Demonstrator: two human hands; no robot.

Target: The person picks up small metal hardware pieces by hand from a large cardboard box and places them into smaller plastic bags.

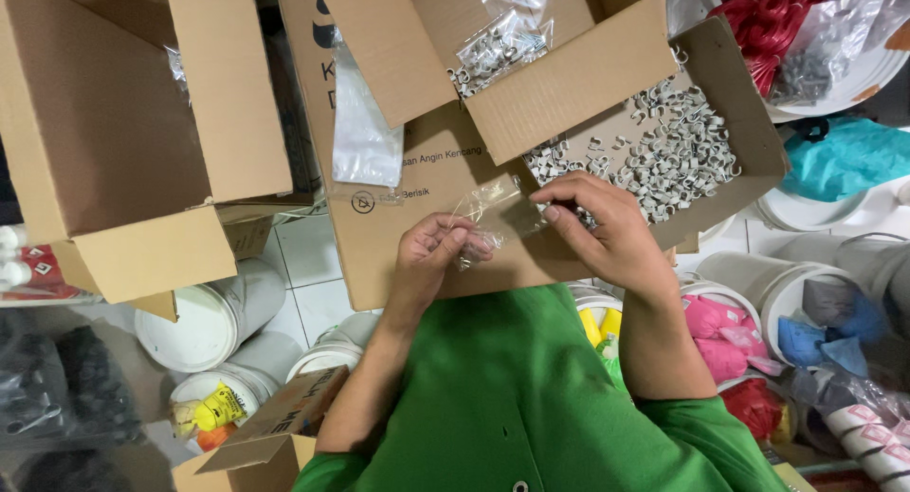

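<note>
Left hand (431, 250) pinches the lower edge of a small clear plastic bag (493, 212), held over the cardboard box (417, 255); right hand (602, 222) grips its mouth, fingers closed. Bag likely light, limp, slippery; best held at the rim; grey clips (664, 141) lie loose just right.

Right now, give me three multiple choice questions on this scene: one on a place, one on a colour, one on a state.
1. Where do the loose grey clips lie?
A. in the open cardboard box
B. in a white bucket
C. on the floor tiles

2. What colour are the person's sleeves?
A. red
B. green
C. blue

3. How is the small clear bag held?
A. by the left hand alone
B. lying untouched on the box
C. between both hands

Answers:
1 A, the clips are heaped in the box beyond the hands.
2 B, the garment is bright green.
3 C, the left hand and right hand each pinch an end.
</note>
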